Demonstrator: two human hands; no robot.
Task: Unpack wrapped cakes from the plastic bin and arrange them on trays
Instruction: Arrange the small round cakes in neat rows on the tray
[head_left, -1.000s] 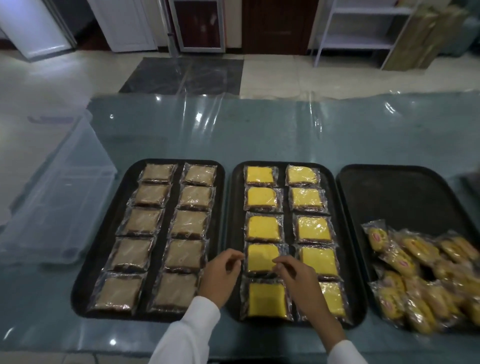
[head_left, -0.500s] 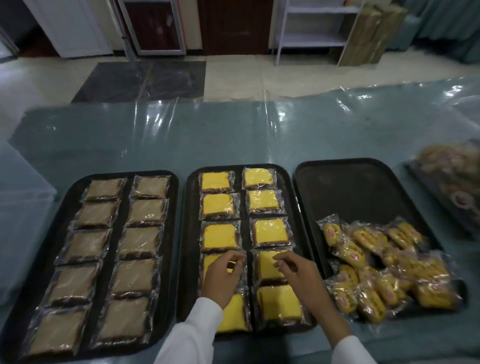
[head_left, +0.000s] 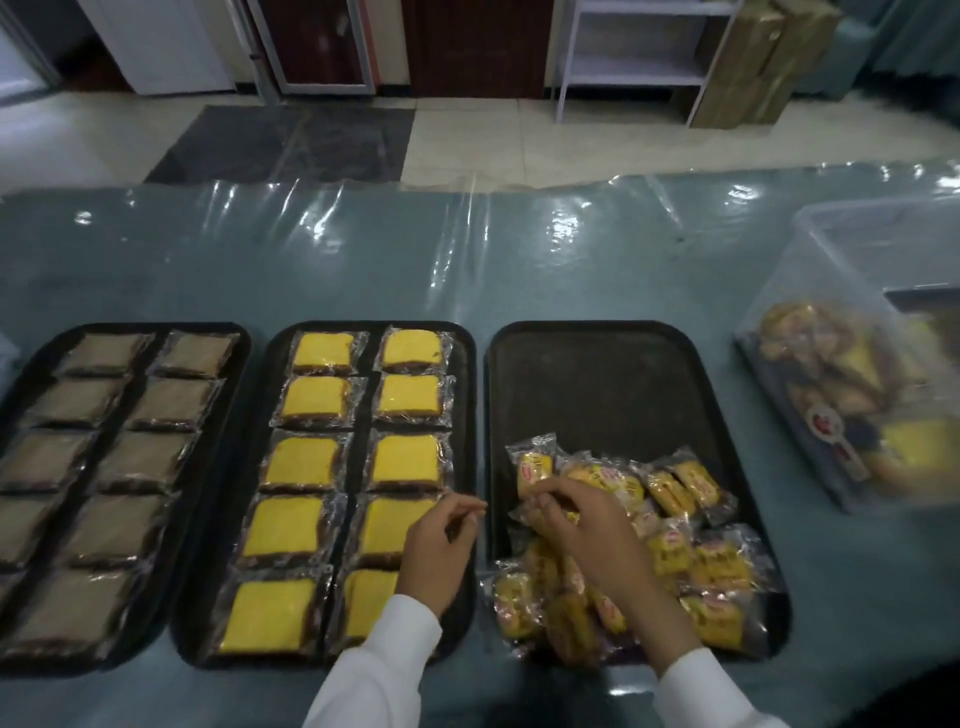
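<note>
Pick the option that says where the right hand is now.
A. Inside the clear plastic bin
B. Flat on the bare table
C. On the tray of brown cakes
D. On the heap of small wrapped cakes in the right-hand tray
D: the right hand lies on the heap of small wrapped cakes at the near end of the right-hand tray.

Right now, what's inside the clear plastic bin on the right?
The clear plastic bin holds a jumble of wrapped cakes, yellow and brown, seen blurred through its wall. A red-marked label shows. How many there are, and what lies beneath, cannot be seen.
</note>
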